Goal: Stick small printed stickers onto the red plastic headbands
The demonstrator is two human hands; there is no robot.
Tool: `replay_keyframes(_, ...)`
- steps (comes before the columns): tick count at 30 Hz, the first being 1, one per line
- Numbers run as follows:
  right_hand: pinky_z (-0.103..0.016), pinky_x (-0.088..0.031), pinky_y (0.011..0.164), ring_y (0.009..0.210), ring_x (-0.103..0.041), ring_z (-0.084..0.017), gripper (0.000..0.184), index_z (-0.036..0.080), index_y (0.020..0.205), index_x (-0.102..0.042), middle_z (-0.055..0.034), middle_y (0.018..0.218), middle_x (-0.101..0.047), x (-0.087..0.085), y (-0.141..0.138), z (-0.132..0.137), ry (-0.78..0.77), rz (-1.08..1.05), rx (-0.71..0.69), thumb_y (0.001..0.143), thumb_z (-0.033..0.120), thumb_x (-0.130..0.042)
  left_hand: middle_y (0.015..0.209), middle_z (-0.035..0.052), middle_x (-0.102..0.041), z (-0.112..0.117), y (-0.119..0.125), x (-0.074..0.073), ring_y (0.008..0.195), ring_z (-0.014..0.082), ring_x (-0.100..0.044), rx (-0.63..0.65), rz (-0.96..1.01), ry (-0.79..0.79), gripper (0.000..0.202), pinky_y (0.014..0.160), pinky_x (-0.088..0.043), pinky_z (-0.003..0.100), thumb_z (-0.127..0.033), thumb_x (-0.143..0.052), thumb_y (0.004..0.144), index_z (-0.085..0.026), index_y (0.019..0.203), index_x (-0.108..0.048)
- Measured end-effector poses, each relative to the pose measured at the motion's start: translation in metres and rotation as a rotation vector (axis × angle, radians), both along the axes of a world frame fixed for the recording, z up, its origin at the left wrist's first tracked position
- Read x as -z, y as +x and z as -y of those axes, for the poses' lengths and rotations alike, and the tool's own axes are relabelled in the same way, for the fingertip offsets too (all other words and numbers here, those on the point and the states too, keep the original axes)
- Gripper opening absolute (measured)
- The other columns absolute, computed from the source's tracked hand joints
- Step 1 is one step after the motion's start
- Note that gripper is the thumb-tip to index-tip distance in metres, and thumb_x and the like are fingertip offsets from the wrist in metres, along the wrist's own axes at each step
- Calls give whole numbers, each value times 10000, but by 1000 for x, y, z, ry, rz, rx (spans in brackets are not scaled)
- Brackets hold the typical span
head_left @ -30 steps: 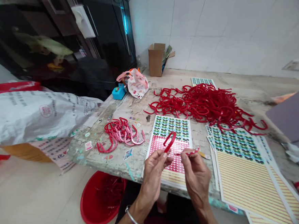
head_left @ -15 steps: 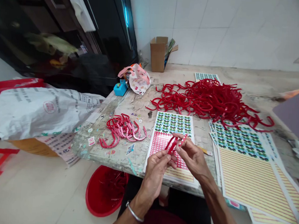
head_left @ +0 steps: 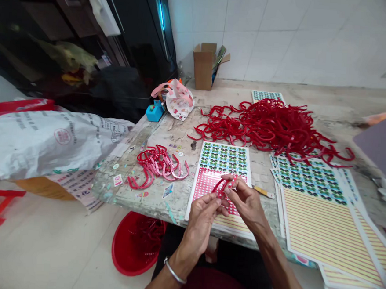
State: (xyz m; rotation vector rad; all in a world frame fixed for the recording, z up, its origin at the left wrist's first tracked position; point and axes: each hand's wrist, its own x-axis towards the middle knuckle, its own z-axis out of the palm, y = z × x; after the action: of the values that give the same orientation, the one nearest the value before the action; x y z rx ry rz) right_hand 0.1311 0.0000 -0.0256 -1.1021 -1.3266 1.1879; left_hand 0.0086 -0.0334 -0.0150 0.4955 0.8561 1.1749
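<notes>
My left hand and my right hand meet over a sticker sheet at the table's near edge. Both pinch one red curved plastic band, the left from below, the right fingertips pressing along its top. A big heap of the same red bands lies further back. A smaller bunch of red and pink bands sits left of the sheet.
A stack of striped sticker sheets lies to the right. A red basket stands on the floor under the table edge. A white printed sack lies at left. A cardboard box and a blue tape dispenser sit further back.
My right hand, holding a small red strip apart from the band a second ago, has come over to the band and now presses on it. The view has shifted slightly.
</notes>
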Motion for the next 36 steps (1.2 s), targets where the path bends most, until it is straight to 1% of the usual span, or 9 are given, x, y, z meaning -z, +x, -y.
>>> replay_keyframes(4, -262, -456, 583, 625, -501, -100, 173, 187, 746, -556, -77, 1095, -553, 5, -1, 1, -20, -22, -7, 794, 353, -571, 696, 37, -638, -1, 0, -1, 559, 98, -553, 3, -5, -15, 91, 642, -409, 243, -200, -629, 723, -109, 727, -627)
replay_keyframes(7, -251, -453, 548, 594, -500, -91, 179, 186, 752, -558, -76, 1087, -553, 8, -2, 2, -28, -36, -4, 795, 360, -572, 696, 42, -639, -1, 1, -1, 561, 100, -552, 7, -12, -30, 120, 637, -410, 243, -220, -654, 700, -105, 718, -624)
replay_keyframes(10, -244, -449, 511, 564, -494, -83, 175, 188, 788, -559, -79, 1095, -547, 8, -3, 3, -27, -51, 0, 797, 363, -568, 708, 47, -643, -1, 1, 0, 565, 99, -554, 12, -2, -25, 126, 636, -410, 241, -225, -651, 707, -103, 726, -625)
replay_keyframes(17, -246, -465, 527, 607, -515, -95, 146, 188, 761, -544, -78, 1065, -539, 4, -5, 4, 13, -18, 25, 808, 326, -558, 699, 37, -634, -1, 0, 2, 599, 106, -573, 22, 38, 0, 86, 652, -423, 245, -194, -617, 743, -109, 732, -622)
replay_keyframes(23, -252, -467, 544, 613, -510, -97, 155, 186, 752, -539, -80, 1053, -556, 7, -4, 3, 36, -6, 51, 803, 331, -563, 714, 42, -640, -1, 1, 0, 602, 111, -581, 23, 27, -5, 112, 656, -430, 255, -222, -636, 726, -110, 729, -627)
replay_keyframes(26, -244, -453, 533, 615, -507, -99, 158, 188, 759, -544, -78, 1053, -557, 9, -4, 3, 29, 3, 54, 800, 339, -565, 705, 35, -637, -2, 1, 0, 594, 108, -576, 21, 30, -9, 97, 648, -428, 251, -207, -651, 705, -113, 719, -629)
replay_keyframes(30, -238, -427, 485, 559, -490, -81, 142, 192, 778, -565, -65, 1058, -549, 9, -5, 3, 24, 1, 59, 799, 332, -565, 671, 17, -621, -3, 2, 0, 574, 98, -561, 21, 41, -8, 78, 631, -420, 240, -193, -647, 710, -118, 705, -626)
replay_keyframes(32, -237, -430, 494, 580, -498, -86, 130, 189, 773, -560, -67, 1049, -548, 9, -6, 2, 45, 23, 64, 806, 315, -558, 668, 15, -617, -4, 2, 1, 564, 92, -550, 23, 24, 2, 83, 624, -415, 235, -200, -632, 732, -119, 715, -626)
replay_keyframes(36, -255, -475, 600, 765, -551, -145, 127, 189, 722, -541, -75, 1018, -572, 9, -8, 2, 125, 96, 94, 810, 279, -553, 653, 22, -620, -5, 2, 6, 545, 88, -533, 9, -101, 51, 164, 613, -406, 231, -256, -591, 781, -119, 698, -629)
